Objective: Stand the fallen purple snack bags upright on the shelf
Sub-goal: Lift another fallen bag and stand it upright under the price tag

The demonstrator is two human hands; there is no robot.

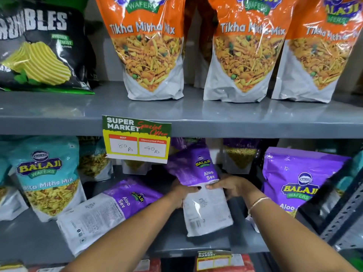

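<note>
Shelf (196, 243): grey, lower tier.
Held bag (198, 185): back facing (tilted), near centre.
Fallen bag (110, 209): flat, left.
Left hand (181, 192), right hand (230, 186): fingers grip held bag.

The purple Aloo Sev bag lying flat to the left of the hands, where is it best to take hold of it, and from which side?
Probably by the purple top end, coming from the front. The fallen Aloo Sev bag lies on its face, white bottom toward the shelf edge, top pointing back and right. Lifting the top lets it pivot upright on its base.
</note>
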